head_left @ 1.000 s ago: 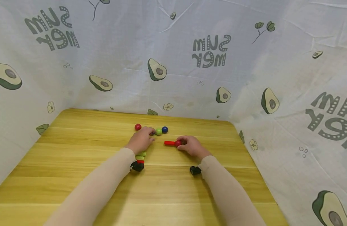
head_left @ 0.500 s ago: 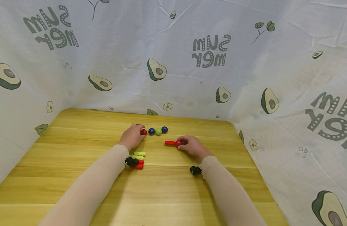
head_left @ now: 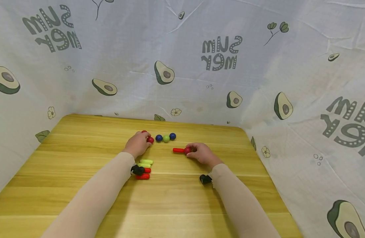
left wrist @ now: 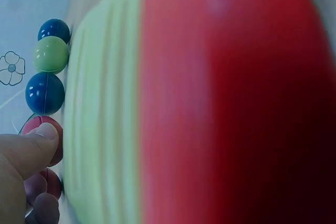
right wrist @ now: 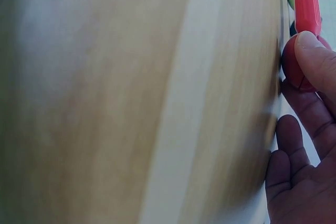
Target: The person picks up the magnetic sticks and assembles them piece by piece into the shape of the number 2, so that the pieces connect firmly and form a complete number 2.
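Note:
My left hand [head_left: 137, 144] is at the back left of the table, its thumb and fingers pinching a red ball [head_left: 150, 140]. In the left wrist view the thumb lies over that red ball [left wrist: 59, 142], and a second red ball [left wrist: 53, 183] shows behind the fingers. Right of centre, my right hand [head_left: 202, 154] pinches another red ball [head_left: 187, 151], from which a red stick [head_left: 178, 150] points left. Seen from the right wrist, the red stick [right wrist: 306, 3] meets the red ball [right wrist: 296, 64] under the thumb; the other fingers are loosely bent.
Beside the left hand stand a blue ball [head_left: 159, 138], a green ball [head_left: 166, 138] and another blue ball [head_left: 172, 136] in a row. Green sticks [head_left: 146, 162] and red sticks [head_left: 142, 177] lie near the left wrist, partly hidden by its black camera [head_left: 138, 170]. A printed cloth [head_left: 194, 86] hangs behind the wooden table [head_left: 176, 205].
My left hand has moved left from the blue ball to the red ball and taken hold of it. The right hand stays in place with its red ball and stick.

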Available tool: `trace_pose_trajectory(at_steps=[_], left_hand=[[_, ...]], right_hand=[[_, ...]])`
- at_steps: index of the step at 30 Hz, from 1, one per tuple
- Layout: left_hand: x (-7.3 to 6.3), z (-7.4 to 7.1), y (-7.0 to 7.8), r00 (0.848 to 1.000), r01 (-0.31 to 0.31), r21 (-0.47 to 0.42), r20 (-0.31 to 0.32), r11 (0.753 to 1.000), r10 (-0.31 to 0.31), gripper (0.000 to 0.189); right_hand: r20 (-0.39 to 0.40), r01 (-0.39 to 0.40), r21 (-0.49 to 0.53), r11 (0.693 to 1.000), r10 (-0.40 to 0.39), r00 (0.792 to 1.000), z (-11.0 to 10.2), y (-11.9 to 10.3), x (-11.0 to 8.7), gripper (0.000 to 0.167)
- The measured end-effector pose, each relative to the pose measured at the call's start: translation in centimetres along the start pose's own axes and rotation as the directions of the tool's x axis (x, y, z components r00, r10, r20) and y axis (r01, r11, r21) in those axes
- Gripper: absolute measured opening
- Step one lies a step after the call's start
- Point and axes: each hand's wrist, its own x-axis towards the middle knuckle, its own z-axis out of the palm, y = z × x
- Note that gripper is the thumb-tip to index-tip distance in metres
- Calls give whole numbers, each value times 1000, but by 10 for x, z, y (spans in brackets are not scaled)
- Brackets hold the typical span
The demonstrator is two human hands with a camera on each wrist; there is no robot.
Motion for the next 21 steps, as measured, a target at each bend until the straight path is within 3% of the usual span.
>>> trace_pose_trajectory(at_steps=[10, 21], left_hand=[[1, 0, 0, 1000, -17, -17, 1, 1000, 17, 42], [-1, -12, -7, 994, -83, -54, 71, 995, 86, 40]], right_hand=[[-2, -5, 10, 1000, 5, 1000, 1, -1, 1, 36], [-3, -6, -1, 1000, 6, 1000, 0, 0, 1, 37]])
